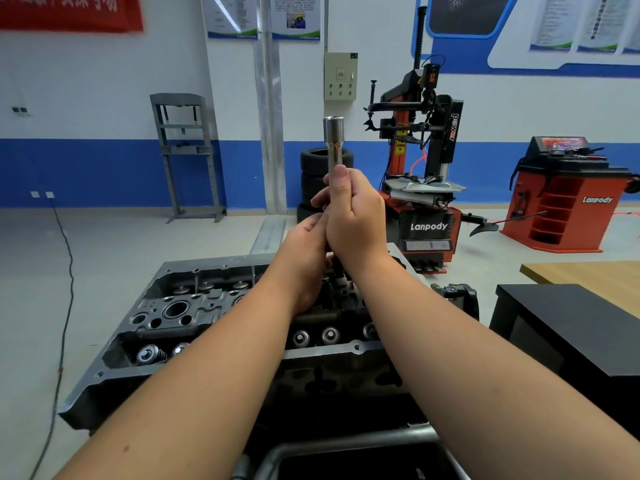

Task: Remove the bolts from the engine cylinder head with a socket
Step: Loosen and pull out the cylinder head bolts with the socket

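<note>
The grey engine cylinder head (194,313) lies in front of me with valve springs and round bores showing. A long chrome socket tool (334,140) stands upright above its far middle, its open socket end pointing up. My right hand (353,216) grips the tool's shaft, thumb laid along it. Just below, my left hand (304,251) curls round the lower part of the shaft. The tool's lower end and any bolt under it are hidden behind my hands.
A black box (568,327) and a wooden table (588,275) stand to the right. Beyond are a red tyre changer (426,188), a red wheel balancer (568,199), stacked tyres (311,181) and a grey press frame (187,150). A cable (65,289) runs along the floor at left.
</note>
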Available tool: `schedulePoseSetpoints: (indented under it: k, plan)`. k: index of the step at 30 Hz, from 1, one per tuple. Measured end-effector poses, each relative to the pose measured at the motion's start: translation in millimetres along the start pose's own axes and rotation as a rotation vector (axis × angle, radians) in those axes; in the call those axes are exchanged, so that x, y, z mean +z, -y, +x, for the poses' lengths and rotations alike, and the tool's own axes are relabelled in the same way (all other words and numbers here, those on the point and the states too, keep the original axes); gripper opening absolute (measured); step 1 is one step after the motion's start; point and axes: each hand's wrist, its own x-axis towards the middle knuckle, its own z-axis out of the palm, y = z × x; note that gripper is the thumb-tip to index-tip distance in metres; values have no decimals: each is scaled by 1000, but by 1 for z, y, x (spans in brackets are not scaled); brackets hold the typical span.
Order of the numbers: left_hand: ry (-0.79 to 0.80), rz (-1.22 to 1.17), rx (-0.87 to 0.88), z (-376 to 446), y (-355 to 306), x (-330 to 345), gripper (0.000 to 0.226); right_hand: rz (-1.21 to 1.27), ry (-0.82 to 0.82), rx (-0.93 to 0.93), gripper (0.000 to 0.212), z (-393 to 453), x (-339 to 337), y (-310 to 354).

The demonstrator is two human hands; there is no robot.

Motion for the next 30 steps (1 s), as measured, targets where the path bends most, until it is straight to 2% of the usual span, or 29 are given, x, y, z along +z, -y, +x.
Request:
schedulePoseSetpoints:
  k: [4, 8, 11, 18, 22, 24, 26, 30]
  plan:
    - [-24, -33, 15, 0, 1, -1, 17, 4, -14, 0, 27, 1, -2, -2]
    - [-27, -32, 9, 0, 0, 1, 32, -11, -5, 21, 19, 2, 0, -4]
    - [2, 4, -14, 0, 1, 1, 37, -6, 15, 49, 25, 2, 1, -2]
    - [-73, -85, 43, -1, 0, -2, 12, 4, -16, -28, 23, 1, -3, -3]
    - [-52, -64, 24, -1, 0, 0, 27, -40, -29, -14, 23, 1, -2, -4]
    - [-28, -15, 5, -1, 1, 1, 42, -43, -21, 3, 29, 1, -2, -5]
    - [-10, 15, -10, -1, 0, 2, 46, -33, -23, 10, 38, 2, -1, -5]
    - [-30, -7, 8, -2, 0, 1, 23, 21, 7, -1, 29, 1, -2, -1]
